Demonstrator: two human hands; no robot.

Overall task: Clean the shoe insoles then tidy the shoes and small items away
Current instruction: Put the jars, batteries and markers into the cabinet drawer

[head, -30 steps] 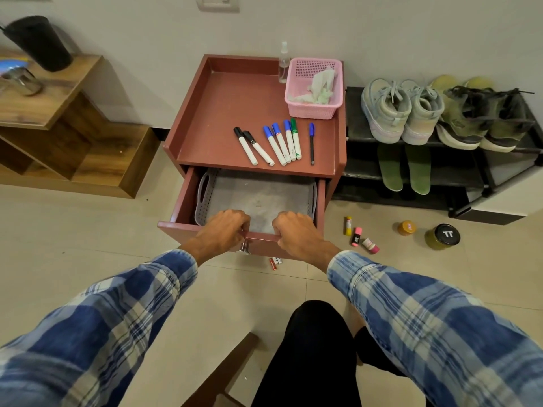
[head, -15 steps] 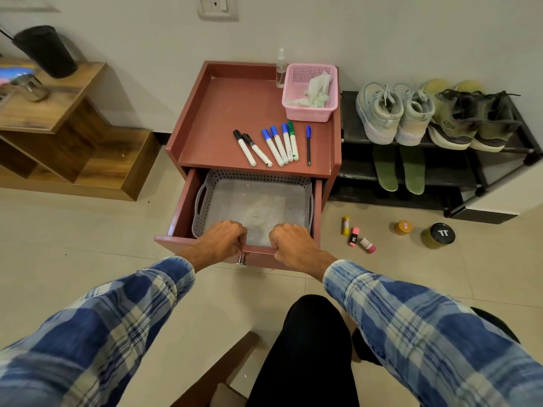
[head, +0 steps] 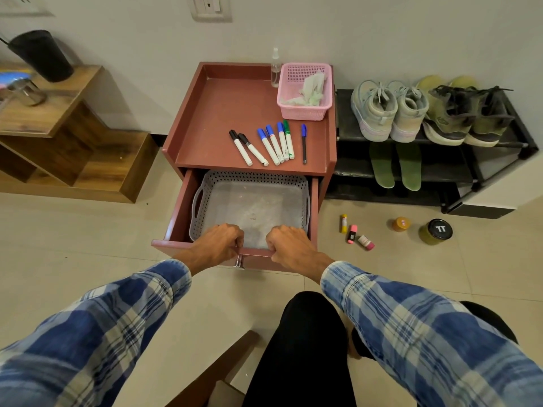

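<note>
My left hand (head: 219, 240) and my right hand (head: 289, 242) both grip the front edge of the red cabinet's drawer (head: 176, 212), which stands pulled out. A grey perforated tray (head: 249, 183) lies inside it. Several markers (head: 271, 145) and a pen (head: 304, 143) lie on the cabinet top (head: 229, 113). Two pairs of shoes, light grey (head: 388, 110) and olive (head: 467, 113), stand on the black rack (head: 499, 148). Two green insoles (head: 395, 164) lie on the shelf below.
A pink basket (head: 305, 113) with a cloth and a spray bottle (head: 275, 69) stand at the cabinet's back right. Small sticks (head: 352, 233), a small orange jar (head: 401, 224) and a black-lidded jar (head: 437, 232) lie on the floor. A wooden step shelf (head: 67, 142) stands left.
The drawer has come out further towards me, with both hands still gripping its front edge. More of the grey tray shows.
</note>
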